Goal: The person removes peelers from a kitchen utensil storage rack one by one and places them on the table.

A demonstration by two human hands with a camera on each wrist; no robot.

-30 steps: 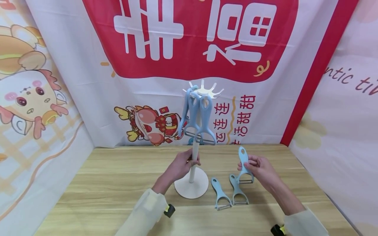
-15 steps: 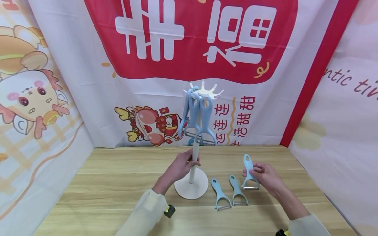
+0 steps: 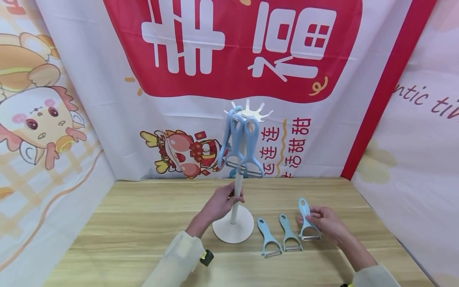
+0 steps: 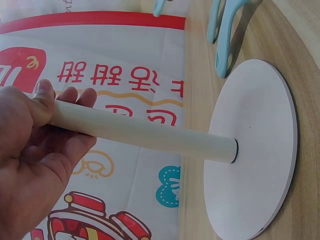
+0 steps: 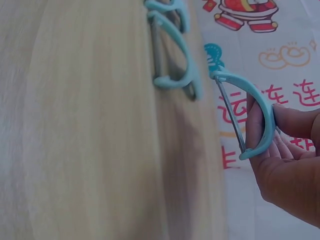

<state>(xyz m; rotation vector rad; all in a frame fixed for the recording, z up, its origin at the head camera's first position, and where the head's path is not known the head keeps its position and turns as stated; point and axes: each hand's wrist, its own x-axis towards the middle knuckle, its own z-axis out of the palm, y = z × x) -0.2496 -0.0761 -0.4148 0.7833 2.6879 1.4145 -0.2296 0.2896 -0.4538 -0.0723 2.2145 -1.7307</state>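
My left hand (image 3: 223, 201) grips the white pole (image 4: 145, 131) of a hanging stand, just above its round base (image 4: 255, 150). From the prongs of the stand's top (image 3: 255, 114) hang several light-blue peelers (image 3: 252, 139). At the right, my right hand (image 3: 328, 223) pinches a light-blue Y-shaped peeler (image 3: 305, 213) by its handle, blade end toward me. In the right wrist view this peeler's curved head (image 5: 267, 117) shows between thumb and fingers. Two more peelers, one in the middle (image 3: 287, 229) and one nearer the base (image 3: 266, 231), lie on the table to its left.
The wooden table (image 3: 143, 231) meets a white printed cloth backdrop (image 3: 118, 131) at its far edge. More printed cloth hangs on the left side (image 3: 89, 147) and right side (image 3: 405, 159).
My right hand has carried its peeler to the right and lower, away from the two lying peelers. My left hand keeps its grip on the pole.
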